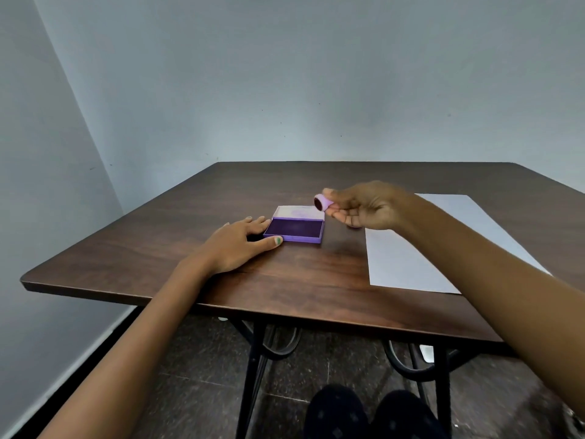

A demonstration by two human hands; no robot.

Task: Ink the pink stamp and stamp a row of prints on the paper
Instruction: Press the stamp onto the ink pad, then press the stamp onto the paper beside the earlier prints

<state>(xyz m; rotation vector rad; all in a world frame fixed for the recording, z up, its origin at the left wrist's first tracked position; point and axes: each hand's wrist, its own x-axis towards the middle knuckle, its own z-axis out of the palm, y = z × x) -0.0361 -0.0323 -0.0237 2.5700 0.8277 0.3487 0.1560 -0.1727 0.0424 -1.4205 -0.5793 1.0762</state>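
My right hand [364, 205] pinches a small round pink stamp [323, 202] in its fingertips, held tilted in the air just above and to the right of the ink pad, dark face turned left. The purple ink pad [296, 228] lies open on the table, its lid folded back behind it. Flat on the table, my left hand [237, 242] rests with fingers and thumb against the pad's left side. A white sheet of paper [408, 264] lies to the right, partly under my right forearm; no prints show on its visible part.
The dark wooden table [158, 248] stands against grey walls, with its near edge in front of me. Black metal legs [253, 359] and my feet in dark slippers [367, 413] show below.
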